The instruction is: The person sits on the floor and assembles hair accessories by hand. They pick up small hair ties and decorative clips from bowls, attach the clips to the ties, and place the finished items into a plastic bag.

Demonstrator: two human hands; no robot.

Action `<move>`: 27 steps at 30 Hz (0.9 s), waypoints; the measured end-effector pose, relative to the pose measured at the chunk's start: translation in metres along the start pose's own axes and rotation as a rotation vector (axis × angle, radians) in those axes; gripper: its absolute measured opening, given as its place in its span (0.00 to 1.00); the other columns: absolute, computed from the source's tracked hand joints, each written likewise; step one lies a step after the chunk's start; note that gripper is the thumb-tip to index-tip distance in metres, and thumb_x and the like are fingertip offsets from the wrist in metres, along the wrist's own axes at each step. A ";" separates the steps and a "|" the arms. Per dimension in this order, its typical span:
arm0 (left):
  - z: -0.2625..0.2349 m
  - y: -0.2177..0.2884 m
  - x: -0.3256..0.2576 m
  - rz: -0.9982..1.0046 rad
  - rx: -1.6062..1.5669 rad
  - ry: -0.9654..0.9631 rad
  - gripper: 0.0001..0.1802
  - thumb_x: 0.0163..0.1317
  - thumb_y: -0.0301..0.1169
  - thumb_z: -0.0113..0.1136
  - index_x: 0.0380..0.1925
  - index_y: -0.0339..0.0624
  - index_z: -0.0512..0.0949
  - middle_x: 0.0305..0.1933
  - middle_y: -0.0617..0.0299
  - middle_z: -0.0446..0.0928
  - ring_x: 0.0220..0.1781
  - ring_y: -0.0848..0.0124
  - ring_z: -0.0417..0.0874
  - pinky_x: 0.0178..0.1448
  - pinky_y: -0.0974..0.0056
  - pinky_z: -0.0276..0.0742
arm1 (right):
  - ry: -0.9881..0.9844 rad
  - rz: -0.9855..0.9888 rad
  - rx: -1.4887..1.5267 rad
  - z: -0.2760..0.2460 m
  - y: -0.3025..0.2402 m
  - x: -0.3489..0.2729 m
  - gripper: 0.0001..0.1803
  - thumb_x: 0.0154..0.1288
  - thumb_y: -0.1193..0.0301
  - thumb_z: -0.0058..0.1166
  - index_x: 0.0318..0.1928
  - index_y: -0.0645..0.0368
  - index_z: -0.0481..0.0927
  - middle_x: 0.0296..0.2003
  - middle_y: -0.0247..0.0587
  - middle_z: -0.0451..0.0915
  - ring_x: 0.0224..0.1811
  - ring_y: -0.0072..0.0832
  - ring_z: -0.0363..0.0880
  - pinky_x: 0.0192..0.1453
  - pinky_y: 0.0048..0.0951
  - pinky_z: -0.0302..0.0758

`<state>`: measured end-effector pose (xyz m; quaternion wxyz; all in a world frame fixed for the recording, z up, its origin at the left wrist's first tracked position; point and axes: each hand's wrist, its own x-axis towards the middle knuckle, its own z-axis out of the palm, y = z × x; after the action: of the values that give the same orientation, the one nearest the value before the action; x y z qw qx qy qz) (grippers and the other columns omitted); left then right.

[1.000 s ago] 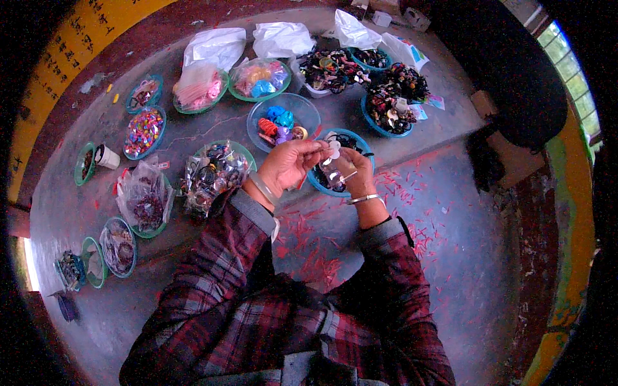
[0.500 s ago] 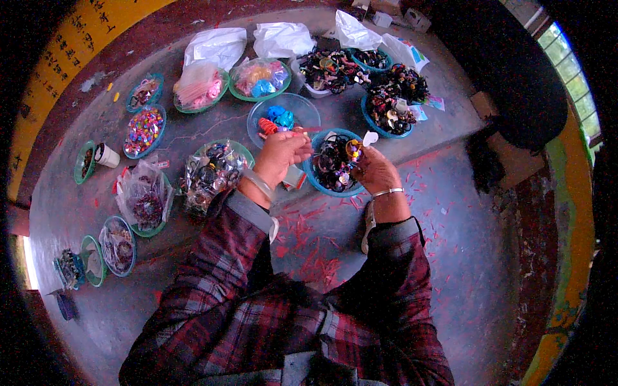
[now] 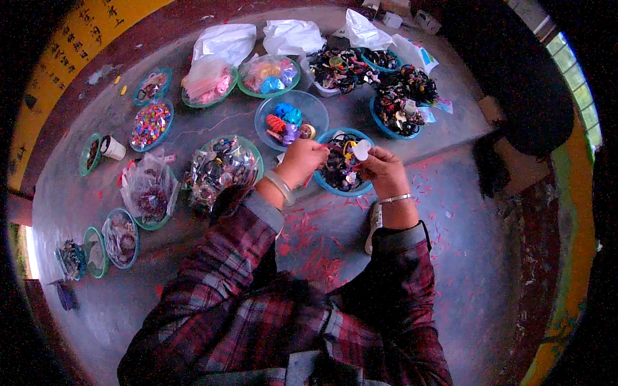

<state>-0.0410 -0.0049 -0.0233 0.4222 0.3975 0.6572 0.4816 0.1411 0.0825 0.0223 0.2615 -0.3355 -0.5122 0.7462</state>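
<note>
**Over the teal bowl: a small white piece between two hands**

Over the blue-rimmed bowl [image 3: 344, 168] at about twelve o'clock from my chest, my right hand [image 3: 384, 170] pinches a small white heart-shaped piece [image 3: 362, 150] between thumb and fingertips. My left hand [image 3: 302, 161] is curled shut just beside it at nine o'clock; I think it grips something thin and reddish, but what it is I cannot tell.

I judge the white piece to be light, stiff plastic, smooth enough to slip. A pinch across its flat faces looks best, with little force.

The bowl beneath holds a dark tangle of small trinkets. At eleven o'clock from it, a clear blue bowl [image 3: 291, 120] carries blue, red and purple pieces. Further toward twelve and one, teal bowls [image 3: 394, 109] are heaped with dark mixed oddments. At ten o'clock a green-rimmed bowl [image 3: 269, 74] holds pastel pieces, and beside it another [image 3: 207, 83] holds pink ones under plastic. At nine o'clock sits a bag-lined bowl [image 3: 222, 167] of dark items, and beyond it a dish of bright beads [image 3: 150, 124]. White plastic bags [image 3: 225, 42] lie at the far edge of the grey floor [image 3: 489, 257].
</note>
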 end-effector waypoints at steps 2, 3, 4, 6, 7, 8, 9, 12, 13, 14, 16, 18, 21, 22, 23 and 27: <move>0.002 -0.002 0.000 0.050 0.098 0.005 0.12 0.56 0.33 0.55 0.31 0.33 0.78 0.26 0.60 0.78 0.26 0.73 0.79 0.31 0.69 0.74 | 0.049 -0.026 -0.047 0.013 -0.002 -0.002 0.12 0.50 0.77 0.56 0.38 0.66 0.78 0.31 0.37 0.79 0.25 0.22 0.76 0.29 0.21 0.74; 0.003 0.004 -0.004 0.078 0.150 0.010 0.12 0.55 0.33 0.55 0.31 0.34 0.79 0.26 0.59 0.79 0.26 0.72 0.79 0.31 0.69 0.74 | 0.077 -0.039 -0.070 0.015 -0.001 -0.003 0.13 0.50 0.78 0.56 0.38 0.66 0.78 0.32 0.38 0.79 0.26 0.22 0.76 0.30 0.22 0.74; 0.005 0.011 -0.008 0.106 0.203 0.015 0.12 0.55 0.33 0.55 0.32 0.35 0.79 0.26 0.59 0.79 0.26 0.72 0.79 0.31 0.68 0.74 | 0.113 -0.108 -0.172 0.012 0.005 0.001 0.11 0.50 0.78 0.55 0.37 0.65 0.79 0.32 0.36 0.79 0.28 0.23 0.77 0.31 0.23 0.74; 0.007 0.019 -0.014 0.141 0.199 0.021 0.11 0.54 0.32 0.54 0.32 0.36 0.79 0.25 0.57 0.79 0.26 0.72 0.78 0.31 0.66 0.74 | 0.121 -0.103 -0.250 0.019 0.003 -0.002 0.11 0.49 0.78 0.55 0.37 0.64 0.80 0.32 0.36 0.79 0.30 0.22 0.77 0.33 0.23 0.74; 0.007 0.021 -0.015 0.158 0.196 0.024 0.11 0.53 0.32 0.54 0.32 0.37 0.80 0.25 0.57 0.79 0.26 0.72 0.78 0.32 0.66 0.74 | 0.125 -0.101 -0.290 0.022 0.001 -0.004 0.11 0.49 0.78 0.56 0.37 0.64 0.80 0.33 0.36 0.79 0.31 0.22 0.77 0.34 0.23 0.74; 0.008 0.019 -0.014 0.137 0.156 0.008 0.11 0.52 0.32 0.54 0.32 0.37 0.80 0.25 0.56 0.79 0.26 0.72 0.78 0.32 0.65 0.73 | 0.132 -0.145 -0.365 0.020 0.005 -0.002 0.12 0.48 0.78 0.56 0.37 0.63 0.80 0.33 0.37 0.80 0.31 0.23 0.77 0.35 0.23 0.74; 0.009 0.018 -0.014 0.117 0.115 -0.007 0.11 0.52 0.31 0.54 0.32 0.38 0.80 0.25 0.55 0.79 0.26 0.71 0.78 0.32 0.65 0.73 | 0.138 -0.191 -0.440 0.018 0.011 0.000 0.12 0.48 0.79 0.56 0.37 0.63 0.80 0.33 0.38 0.80 0.32 0.24 0.78 0.35 0.23 0.74; 0.008 0.016 -0.012 0.158 0.145 -0.017 0.11 0.51 0.31 0.54 0.31 0.36 0.79 0.24 0.55 0.79 0.25 0.72 0.78 0.31 0.65 0.73 | 0.131 -0.504 -0.663 0.016 0.021 0.005 0.12 0.45 0.79 0.57 0.36 0.61 0.80 0.33 0.41 0.79 0.33 0.28 0.78 0.37 0.25 0.74; 0.007 0.016 -0.012 0.187 0.179 -0.014 0.11 0.51 0.31 0.54 0.31 0.35 0.79 0.24 0.55 0.78 0.25 0.72 0.78 0.31 0.66 0.73 | 0.122 -0.639 -0.735 0.017 0.022 0.005 0.12 0.45 0.79 0.57 0.35 0.60 0.80 0.33 0.42 0.79 0.33 0.30 0.78 0.37 0.26 0.74; 0.007 0.016 -0.013 0.177 0.165 -0.011 0.11 0.52 0.31 0.54 0.31 0.35 0.79 0.23 0.56 0.78 0.25 0.73 0.78 0.31 0.66 0.72 | 0.129 -0.673 -0.765 0.017 0.022 0.004 0.12 0.44 0.79 0.57 0.34 0.60 0.80 0.33 0.43 0.79 0.34 0.32 0.78 0.37 0.26 0.74; 0.008 0.017 -0.013 0.158 0.134 -0.010 0.12 0.53 0.31 0.53 0.31 0.34 0.79 0.23 0.57 0.78 0.25 0.73 0.78 0.30 0.67 0.72 | 0.147 -0.741 -0.828 0.022 0.015 0.000 0.11 0.44 0.78 0.57 0.33 0.59 0.80 0.32 0.43 0.78 0.35 0.36 0.78 0.37 0.28 0.74; 0.008 0.015 -0.011 0.158 0.132 -0.019 0.12 0.55 0.32 0.53 0.31 0.34 0.79 0.22 0.59 0.78 0.25 0.74 0.78 0.30 0.68 0.71 | 0.136 -0.707 -0.901 0.021 0.014 -0.001 0.10 0.44 0.77 0.58 0.32 0.59 0.80 0.32 0.43 0.78 0.35 0.37 0.78 0.37 0.29 0.74; 0.010 0.011 -0.010 0.200 0.088 -0.004 0.13 0.57 0.34 0.52 0.32 0.35 0.79 0.20 0.60 0.77 0.22 0.75 0.76 0.27 0.69 0.71 | 0.104 -0.715 -0.987 0.019 0.013 -0.001 0.09 0.45 0.76 0.57 0.32 0.58 0.80 0.32 0.43 0.77 0.34 0.38 0.77 0.36 0.31 0.74; 0.011 0.010 -0.010 0.221 0.066 0.006 0.13 0.57 0.34 0.52 0.33 0.35 0.79 0.20 0.61 0.77 0.21 0.76 0.76 0.26 0.69 0.71 | 0.090 -0.727 -1.011 0.018 0.013 -0.001 0.09 0.45 0.75 0.57 0.32 0.58 0.80 0.32 0.43 0.77 0.33 0.39 0.77 0.36 0.32 0.74; 0.011 0.009 -0.010 0.223 0.087 0.006 0.13 0.57 0.35 0.52 0.33 0.35 0.79 0.19 0.61 0.76 0.19 0.76 0.75 0.25 0.69 0.70 | 0.079 -0.742 -1.041 0.017 0.012 -0.001 0.08 0.46 0.75 0.56 0.31 0.57 0.80 0.31 0.43 0.77 0.33 0.39 0.77 0.35 0.32 0.74; 0.011 0.014 -0.012 0.237 0.155 -0.020 0.13 0.58 0.35 0.52 0.35 0.37 0.79 0.18 0.61 0.76 0.15 0.78 0.72 0.21 0.69 0.69 | 0.043 -0.758 -1.158 0.016 0.009 -0.002 0.06 0.49 0.74 0.52 0.29 0.57 0.79 0.28 0.42 0.75 0.31 0.41 0.75 0.33 0.36 0.73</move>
<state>-0.0251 -0.0099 -0.0095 0.3367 0.5085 0.6368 0.4717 0.1294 0.0686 0.0185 0.2932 -0.2336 -0.9046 0.2028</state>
